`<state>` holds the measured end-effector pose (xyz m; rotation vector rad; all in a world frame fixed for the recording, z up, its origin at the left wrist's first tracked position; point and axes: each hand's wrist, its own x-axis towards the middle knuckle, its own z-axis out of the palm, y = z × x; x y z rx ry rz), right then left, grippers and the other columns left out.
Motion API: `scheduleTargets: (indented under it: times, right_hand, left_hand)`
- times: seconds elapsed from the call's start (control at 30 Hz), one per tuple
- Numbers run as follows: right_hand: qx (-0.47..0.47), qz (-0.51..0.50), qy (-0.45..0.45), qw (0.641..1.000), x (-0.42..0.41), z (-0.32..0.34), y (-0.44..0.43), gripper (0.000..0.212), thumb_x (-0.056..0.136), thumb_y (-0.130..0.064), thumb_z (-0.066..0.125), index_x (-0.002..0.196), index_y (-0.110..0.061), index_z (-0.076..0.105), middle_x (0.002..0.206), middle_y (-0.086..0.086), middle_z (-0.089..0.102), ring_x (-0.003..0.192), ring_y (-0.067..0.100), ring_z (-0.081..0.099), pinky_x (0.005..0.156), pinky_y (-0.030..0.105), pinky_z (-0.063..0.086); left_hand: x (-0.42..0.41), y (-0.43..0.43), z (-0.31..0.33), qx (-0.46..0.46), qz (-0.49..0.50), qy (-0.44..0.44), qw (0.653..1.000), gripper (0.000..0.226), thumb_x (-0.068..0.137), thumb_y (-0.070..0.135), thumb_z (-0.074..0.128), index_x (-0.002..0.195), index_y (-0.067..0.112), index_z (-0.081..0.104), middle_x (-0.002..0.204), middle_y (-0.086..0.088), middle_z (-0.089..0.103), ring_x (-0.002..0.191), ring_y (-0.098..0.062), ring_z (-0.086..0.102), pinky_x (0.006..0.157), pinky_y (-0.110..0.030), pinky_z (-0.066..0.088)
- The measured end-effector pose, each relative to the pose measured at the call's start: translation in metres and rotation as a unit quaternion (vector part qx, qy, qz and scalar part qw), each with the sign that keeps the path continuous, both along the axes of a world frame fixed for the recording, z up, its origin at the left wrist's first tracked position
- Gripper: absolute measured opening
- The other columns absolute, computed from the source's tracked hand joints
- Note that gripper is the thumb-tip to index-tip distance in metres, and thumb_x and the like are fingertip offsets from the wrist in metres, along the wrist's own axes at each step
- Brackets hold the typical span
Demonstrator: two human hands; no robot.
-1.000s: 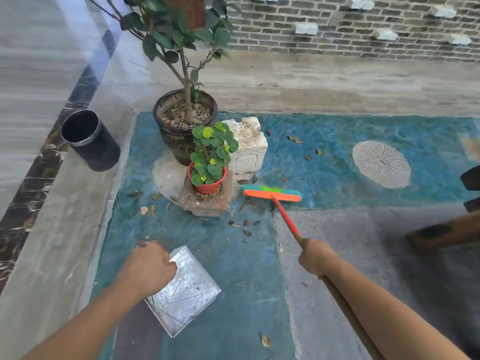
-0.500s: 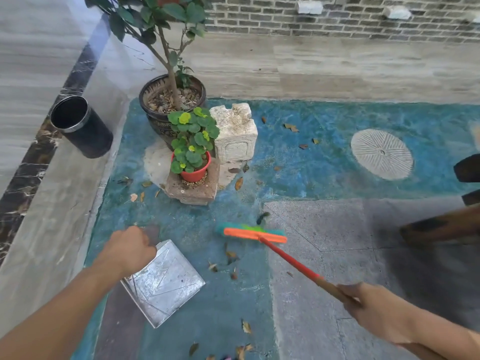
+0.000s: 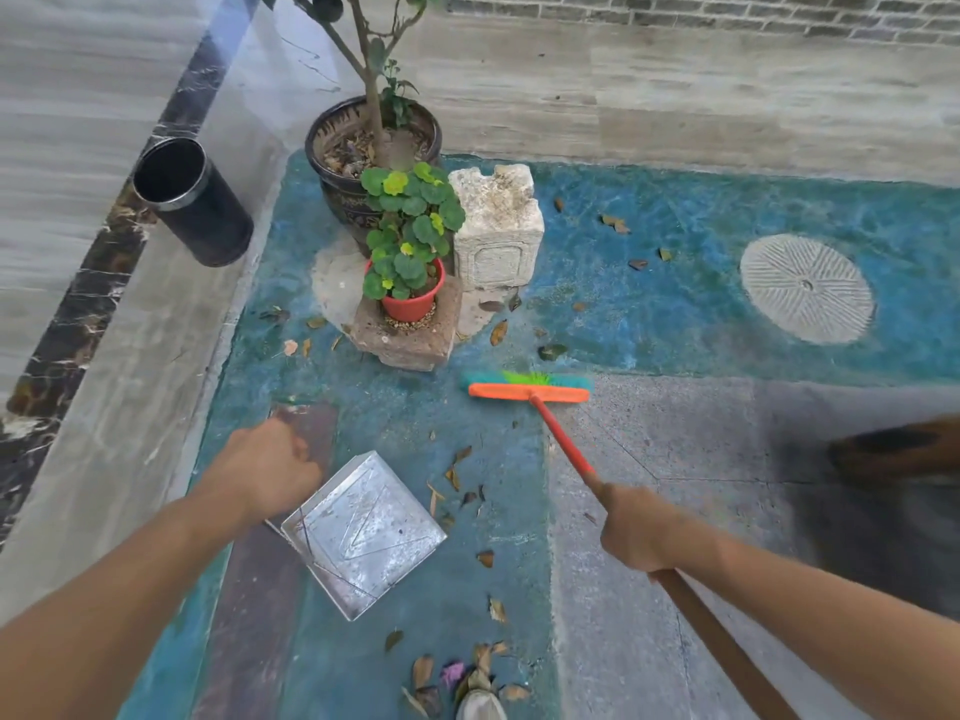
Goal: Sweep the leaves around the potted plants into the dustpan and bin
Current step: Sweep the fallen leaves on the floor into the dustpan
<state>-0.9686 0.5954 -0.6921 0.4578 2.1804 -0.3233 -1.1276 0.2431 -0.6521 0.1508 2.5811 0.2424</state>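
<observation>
No legible writing or labels anywhere. Surface: blue-green painted floor point(image 3: 675, 304) meeting grey concrete, brick wall behind. Large dark potted plant point(image 3: 358, 168), small red potted plant point(image 3: 410, 304) on a stone block. Black bin point(image 3: 195, 202) upright at left on the marble border. Metal dustpan point(image 3: 363, 532) flat on floor, left hand point(image 3: 265, 470) fisted at its rear edge. Right hand point(image 3: 644, 532) wrapped round broom point(image 3: 527, 389) handle. Dry leaves point(image 3: 452, 478) between dustpan and broom head, more near the pots.
</observation>
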Motion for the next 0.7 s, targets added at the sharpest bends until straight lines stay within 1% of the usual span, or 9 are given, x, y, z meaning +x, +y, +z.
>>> scheduleTargets:
  times: [0.1,0.17,0.23,0.3,0.37,0.47,0.53,0.6,0.7]
  right_hand:
    - [-0.025,0.011,-0.031,0.999,0.04,0.022,-0.014,0.071,0.088,-0.008,0.037,0.154,-0.025,0.019,0.083,0.001,0.052,0.055,0.016,0.055,0.034,0.021,0.042]
    - [-0.056,0.026,-0.044,0.997,0.064,0.043,-0.018,0.07,0.089,-0.012,0.035,0.153,-0.034,0.018,0.101,0.007,0.059,0.07,0.023,0.06,0.052,0.028,0.051]
    - [-0.063,0.028,-0.039,0.997,0.079,0.064,-0.011,0.056,0.091,-0.019,0.036,0.143,-0.041,0.036,0.113,0.004,0.063,0.093,0.023,0.063,0.075,0.029,0.051]
    - [-0.05,0.011,-0.034,0.998,0.085,0.081,0.0,0.031,0.092,-0.027,0.04,0.118,-0.035,0.056,0.103,-0.005,0.066,0.096,0.017,0.064,0.079,0.027,0.048]
    - [-0.024,0.003,-0.009,1.0,0.085,0.089,0.014,0.021,0.092,-0.032,0.043,0.106,-0.032,0.059,0.091,-0.011,0.065,0.087,0.012,0.063,0.077,0.026,0.048]
    - [0.005,0.02,0.03,0.999,0.053,0.075,0.005,0.015,0.092,-0.026,0.041,0.092,-0.032,0.055,0.085,-0.006,0.061,0.084,0.021,0.062,0.07,0.03,0.044]
    - [0.027,0.025,0.041,0.998,0.019,0.052,-0.013,0.03,0.092,-0.02,0.041,0.116,-0.03,0.055,0.092,0.004,0.063,0.08,0.026,0.062,0.068,0.03,0.048]
    - [0.043,0.04,0.043,0.997,-0.006,0.026,-0.043,0.054,0.091,-0.017,0.043,0.145,-0.022,0.037,0.103,0.011,0.064,0.079,0.027,0.061,0.064,0.031,0.047]
    - [0.058,0.073,0.037,0.995,-0.006,-0.007,-0.096,0.059,0.092,-0.015,0.047,0.148,-0.007,0.029,0.116,0.013,0.061,0.09,0.026,0.061,0.066,0.029,0.044]
  left_hand:
    - [0.0,-0.001,0.006,-0.001,0.005,-0.006,1.0,0.044,0.078,0.014,0.061,0.044,0.014,0.032,0.045,0.001,0.031,0.048,-0.022,0.03,0.043,-0.027,0.022]
    - [0.0,-0.007,0.009,-0.002,0.01,-0.011,1.0,0.044,0.077,0.015,0.061,0.044,0.013,0.033,0.045,0.0,0.032,0.048,-0.022,0.031,0.042,-0.026,0.022]
    - [0.003,-0.014,0.01,-0.009,0.013,-0.017,1.0,0.044,0.076,0.017,0.063,0.043,0.013,0.034,0.046,0.0,0.034,0.048,-0.023,0.032,0.042,-0.025,0.022]
    - [0.005,-0.025,0.012,-0.012,0.021,-0.02,1.0,0.043,0.075,0.019,0.064,0.042,0.011,0.038,0.045,-0.001,0.037,0.047,-0.022,0.035,0.041,-0.024,0.024]
    - [0.005,-0.027,0.013,-0.012,0.03,-0.02,0.999,0.04,0.073,0.02,0.064,0.041,0.011,0.04,0.045,-0.001,0.039,0.046,-0.02,0.037,0.04,-0.023,0.024]
    - [0.011,-0.046,0.017,-0.009,0.035,-0.025,0.999,0.04,0.07,0.015,0.06,0.041,0.012,0.034,0.043,0.0,0.032,0.046,-0.02,0.03,0.041,-0.024,0.02]
    - [0.018,-0.059,0.018,-0.011,0.035,-0.022,0.999,0.042,0.072,0.017,0.062,0.043,0.012,0.032,0.044,-0.001,0.03,0.046,-0.021,0.029,0.042,-0.025,0.02]
    - [0.026,-0.075,0.023,-0.018,0.038,-0.017,0.999,0.038,0.069,0.02,0.059,0.044,0.01,0.033,0.046,-0.003,0.031,0.048,-0.023,0.03,0.043,-0.025,0.021]
    - [0.037,-0.101,0.028,-0.019,0.062,-0.005,0.998,0.041,0.074,0.018,0.062,0.045,0.009,0.034,0.046,-0.004,0.032,0.048,-0.024,0.032,0.043,-0.024,0.022]
